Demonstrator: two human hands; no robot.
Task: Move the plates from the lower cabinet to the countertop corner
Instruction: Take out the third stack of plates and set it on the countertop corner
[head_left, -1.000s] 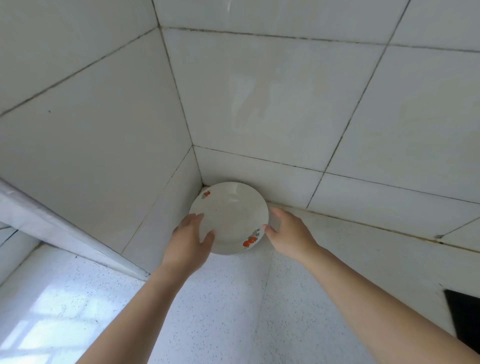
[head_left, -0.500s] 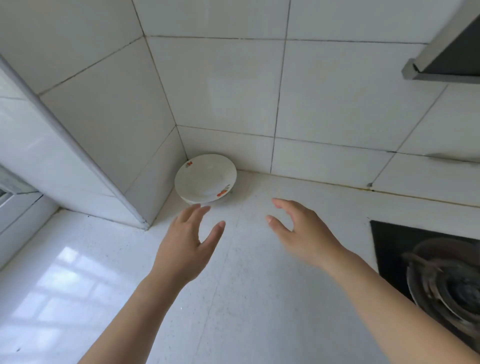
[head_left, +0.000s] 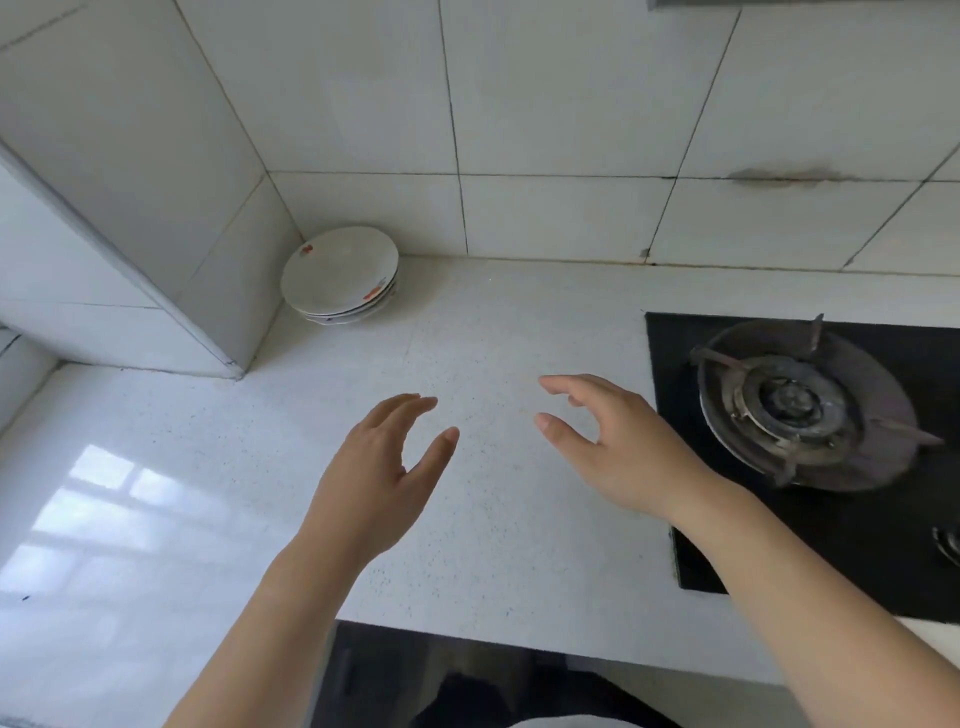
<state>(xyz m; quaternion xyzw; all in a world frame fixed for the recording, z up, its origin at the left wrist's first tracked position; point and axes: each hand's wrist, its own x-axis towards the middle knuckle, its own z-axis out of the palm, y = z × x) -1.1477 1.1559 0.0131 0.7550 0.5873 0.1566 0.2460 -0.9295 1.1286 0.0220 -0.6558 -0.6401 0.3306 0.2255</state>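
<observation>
Left hand, right hand empty; plates partly hidden.

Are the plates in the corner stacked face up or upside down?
Face up: the plates sit nested on the countertop, and the top one's hollow and painted rim show.

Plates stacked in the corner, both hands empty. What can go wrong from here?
The plate stack sits close to the tiled walls, rims slightly staggered; adding another plate could shift it. The right hand hovers beside the gas burner; a careless swing might hit its pan supports.
</observation>
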